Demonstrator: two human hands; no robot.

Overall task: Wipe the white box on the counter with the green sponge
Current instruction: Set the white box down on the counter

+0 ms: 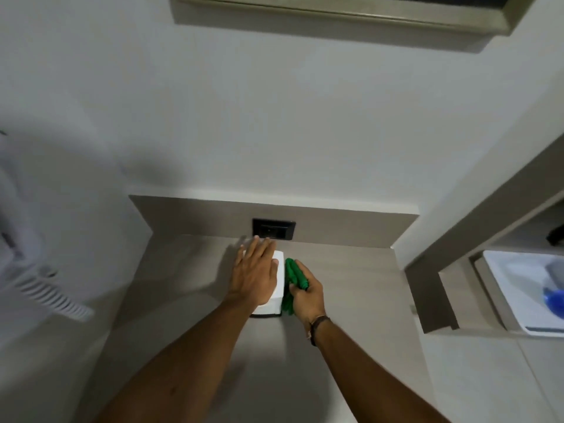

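Observation:
A white box stands on the grey counter near the back wall. My left hand lies flat on top of the box, fingers spread, and covers most of its top. My right hand is closed around a green sponge and presses it against the box's right side. The sponge runs along that side from the far corner down to near the counter. A dark band circles my right wrist.
A black wall socket sits in the backsplash just behind the box. A white ribbed object lies at the left. To the right, beyond a grey partition, is a white basin with a blue item.

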